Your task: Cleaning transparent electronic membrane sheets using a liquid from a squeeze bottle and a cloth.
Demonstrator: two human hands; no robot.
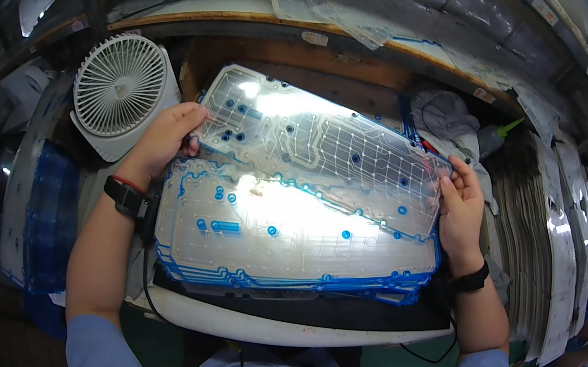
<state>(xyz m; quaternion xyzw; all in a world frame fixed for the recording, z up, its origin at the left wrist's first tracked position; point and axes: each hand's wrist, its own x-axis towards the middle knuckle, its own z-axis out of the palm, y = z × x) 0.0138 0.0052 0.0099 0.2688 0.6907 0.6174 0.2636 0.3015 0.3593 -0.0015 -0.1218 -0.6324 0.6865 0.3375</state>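
Clear printed sheet (318,140) up top, over blue-edged stack (188,229) near front edge of table (271,323). White fan (120,88) toward back-left corner. Left hand (171,136), right hand (462,209): fingers pinching sheet's opposite ends, prob so it doesn't flop.

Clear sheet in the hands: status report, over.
Left hand and right hand: gripping opposite ends of clear sheet. Sheet: over blue-edged stack, contact unclear. White fan: close beside left hand.
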